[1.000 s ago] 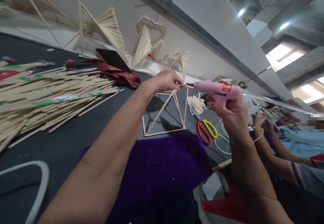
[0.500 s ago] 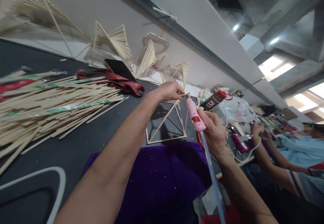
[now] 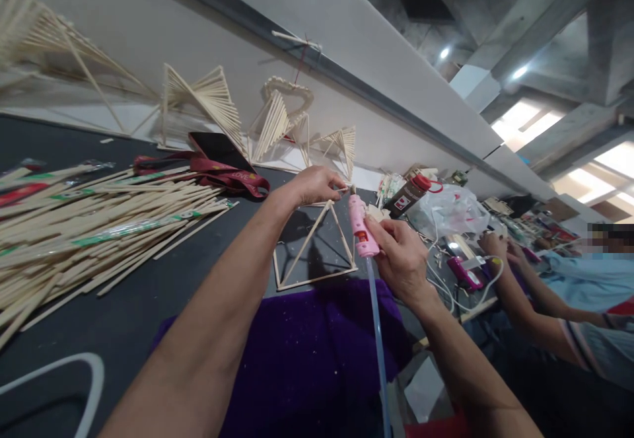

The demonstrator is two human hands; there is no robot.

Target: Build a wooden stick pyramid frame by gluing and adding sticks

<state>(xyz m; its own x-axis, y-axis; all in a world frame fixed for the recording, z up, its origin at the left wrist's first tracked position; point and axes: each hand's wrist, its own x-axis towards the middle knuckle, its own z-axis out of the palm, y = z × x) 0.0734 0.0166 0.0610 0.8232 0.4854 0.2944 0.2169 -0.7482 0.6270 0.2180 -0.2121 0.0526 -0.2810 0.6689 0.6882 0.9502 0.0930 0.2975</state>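
Note:
In the head view my right hand (image 3: 403,253) is closed around a pink hot glue gun (image 3: 363,223). A long clear glue stick (image 3: 377,332) hangs from the gun's rear end. My left hand (image 3: 319,185) pinches a thin wooden stick, mostly hidden by the fingers, with its end close to the nozzle. Below that hand, an open frame of wooden sticks (image 3: 317,282) stands on the dark table (image 3: 193,279). Part of its top is behind my left hand. A purple cloth (image 3: 317,352) lies in front of the frame.
Loose wooden sticks (image 3: 119,233) are heaped at left, beside a phone (image 3: 220,149) and red lanyard (image 3: 232,177). Fanned stick models (image 3: 203,98) line the wall. A dark bottle (image 3: 409,195) and plastic bag (image 3: 446,210) stand right; another person's arms (image 3: 525,302) are beyond.
The view has shifted, so most things sit further left. The glue gun is now more upright, its nozzle still by my left fingertips. Both hands keep their hold.

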